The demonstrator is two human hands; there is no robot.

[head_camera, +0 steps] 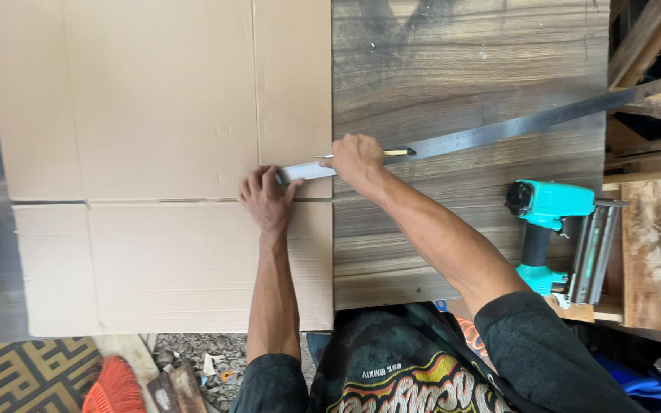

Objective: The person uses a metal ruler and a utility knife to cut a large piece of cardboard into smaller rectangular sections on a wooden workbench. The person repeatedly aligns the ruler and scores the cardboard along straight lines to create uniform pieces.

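Left hand presses flat on the near end of the long steel ruler; right hand is closed on a pencil against its edge. The ruler spans cardboard sheet and wooden board; it looks stiff, thin, slippery, so best pinned from above. A teal nail gun lies right of the grip.
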